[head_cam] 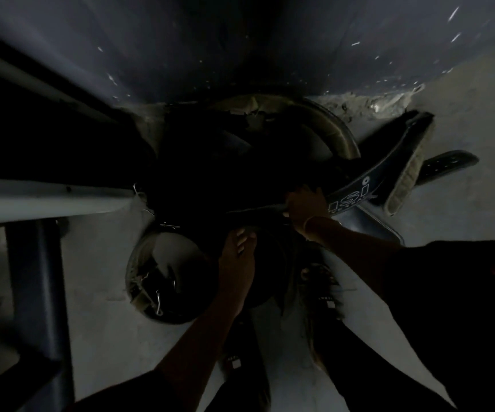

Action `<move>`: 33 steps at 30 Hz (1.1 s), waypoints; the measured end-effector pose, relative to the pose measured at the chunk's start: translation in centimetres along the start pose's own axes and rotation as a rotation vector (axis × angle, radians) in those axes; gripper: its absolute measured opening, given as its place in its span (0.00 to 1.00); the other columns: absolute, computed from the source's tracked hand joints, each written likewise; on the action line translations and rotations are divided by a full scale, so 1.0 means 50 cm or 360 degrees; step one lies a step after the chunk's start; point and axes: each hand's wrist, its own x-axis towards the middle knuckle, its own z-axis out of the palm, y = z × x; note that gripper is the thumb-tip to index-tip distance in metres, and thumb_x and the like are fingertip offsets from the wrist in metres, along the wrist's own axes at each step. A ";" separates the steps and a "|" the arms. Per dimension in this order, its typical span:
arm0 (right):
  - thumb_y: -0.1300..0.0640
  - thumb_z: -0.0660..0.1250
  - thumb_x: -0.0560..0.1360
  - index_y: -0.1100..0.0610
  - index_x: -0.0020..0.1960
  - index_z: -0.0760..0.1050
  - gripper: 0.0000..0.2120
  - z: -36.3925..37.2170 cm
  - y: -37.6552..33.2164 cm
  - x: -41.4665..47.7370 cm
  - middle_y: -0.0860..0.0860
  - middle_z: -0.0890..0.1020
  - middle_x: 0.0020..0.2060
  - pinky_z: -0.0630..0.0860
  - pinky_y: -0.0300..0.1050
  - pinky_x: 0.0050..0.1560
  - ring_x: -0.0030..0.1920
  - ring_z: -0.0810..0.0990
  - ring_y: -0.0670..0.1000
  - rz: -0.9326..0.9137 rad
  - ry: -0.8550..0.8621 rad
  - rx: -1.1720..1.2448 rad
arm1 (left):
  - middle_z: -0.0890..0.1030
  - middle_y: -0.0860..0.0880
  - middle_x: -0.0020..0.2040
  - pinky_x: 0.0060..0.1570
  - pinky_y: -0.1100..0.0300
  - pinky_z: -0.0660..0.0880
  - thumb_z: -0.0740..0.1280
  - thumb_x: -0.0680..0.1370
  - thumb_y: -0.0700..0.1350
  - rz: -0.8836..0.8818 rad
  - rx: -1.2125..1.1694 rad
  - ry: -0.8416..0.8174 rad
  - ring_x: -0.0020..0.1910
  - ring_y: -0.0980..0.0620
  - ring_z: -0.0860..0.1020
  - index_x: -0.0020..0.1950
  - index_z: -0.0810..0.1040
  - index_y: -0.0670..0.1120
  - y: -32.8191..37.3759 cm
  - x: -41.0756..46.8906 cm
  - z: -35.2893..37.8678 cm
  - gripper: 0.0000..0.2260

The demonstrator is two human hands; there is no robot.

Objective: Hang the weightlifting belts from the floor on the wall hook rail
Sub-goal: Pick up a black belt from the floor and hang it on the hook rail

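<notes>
A dark pile of weightlifting belts (228,162) lies on the grey floor at the foot of the wall. My right hand (305,208) grips a black belt with white lettering (356,191) that curves up to the right. My left hand (237,257) is closed on the edge of a dark coiled belt (270,269) near my feet. Another coiled belt with a metal buckle (154,281) lies at the lower left. A belt with a pale lining (338,135) curls at the back of the pile. The hook rail is out of view.
The dark blue-grey wall (240,40) rises right behind the pile. A pale metal bar (47,200) and a dark blue post (38,286) of a frame stand at the left. My sandalled feet (320,281) are just below the belts. The scene is dim.
</notes>
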 end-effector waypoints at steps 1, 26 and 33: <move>0.54 0.66 0.77 0.56 0.66 0.72 0.18 -0.003 -0.001 -0.016 0.56 0.75 0.65 0.60 0.56 0.69 0.69 0.68 0.58 0.0008 0.0047 0.0036 | 0.78 0.45 0.62 0.61 0.57 0.72 0.64 0.82 0.42 0.0002 -0.0004 -0.0018 0.62 0.50 0.76 0.67 0.74 0.41 0.007 -0.011 0.002 0.14; 0.66 0.73 0.72 0.69 0.61 0.75 0.20 -0.674 -0.120 -0.910 0.60 0.82 0.55 0.76 0.55 0.62 0.55 0.81 0.58 0.0164 0.0468 0.1949 | 0.83 0.36 0.57 0.62 0.40 0.76 0.67 0.79 0.40 0.0092 -0.0939 -0.0204 0.56 0.36 0.81 0.63 0.78 0.37 0.524 -0.782 -0.209 0.14; 0.72 0.66 0.75 0.63 0.47 0.78 0.07 -0.853 -0.129 -1.181 0.49 0.84 0.35 0.79 0.39 0.38 0.35 0.83 0.46 -0.0249 0.0672 0.2571 | 0.82 0.34 0.58 0.59 0.35 0.76 0.73 0.74 0.43 0.0445 -0.0968 -0.0440 0.56 0.34 0.81 0.63 0.78 0.37 0.746 -1.078 -0.249 0.19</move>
